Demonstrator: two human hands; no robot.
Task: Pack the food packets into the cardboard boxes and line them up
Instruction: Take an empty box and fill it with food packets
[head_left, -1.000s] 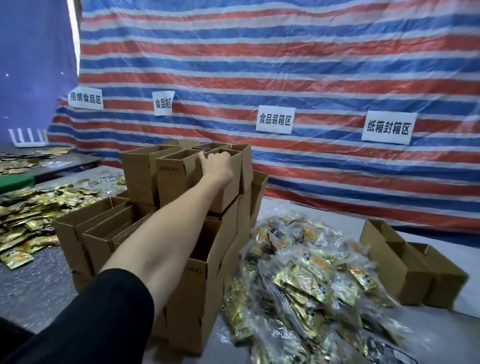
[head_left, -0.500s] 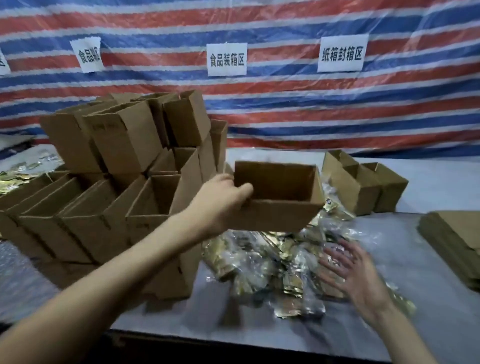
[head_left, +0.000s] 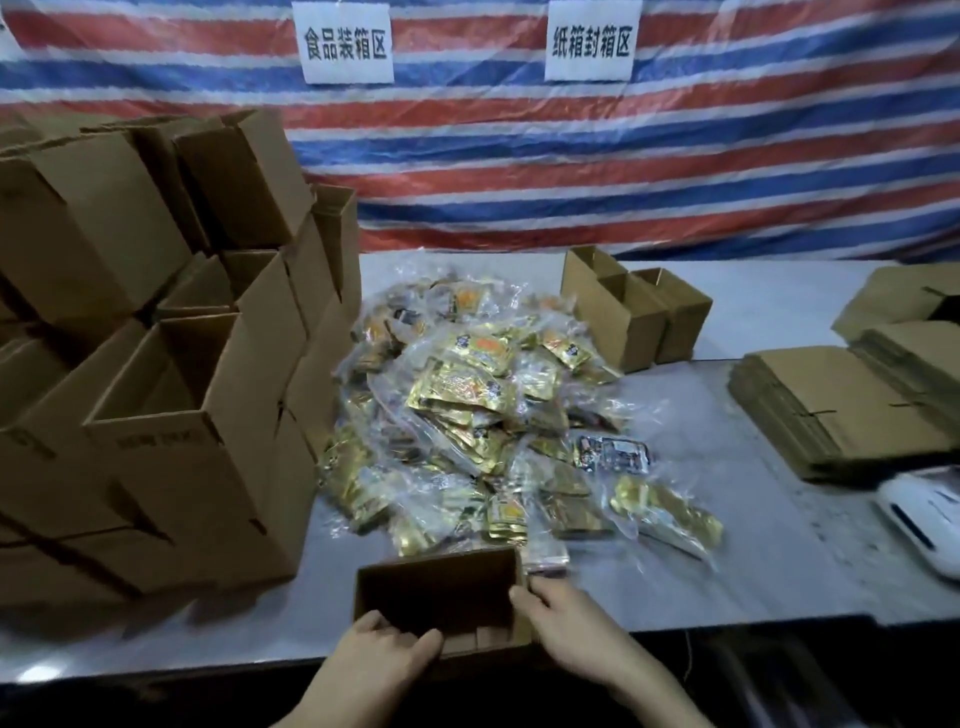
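Left of the packet pile: stack of empty boxes, a dozen-plus, exact count unclear. Just in front of the pile: one open box, empty. The left hand grips its near wall and the right hand pinches its right wall. Packets: dozens, loose. Behind the pile to the right: two boxes side by side, contents hidden. Packing looks barely started.

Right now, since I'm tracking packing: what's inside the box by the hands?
Inside the open box only bare floor shows, nothing packed. The left hand hides the near-left corner; the right hand grips the right wall.
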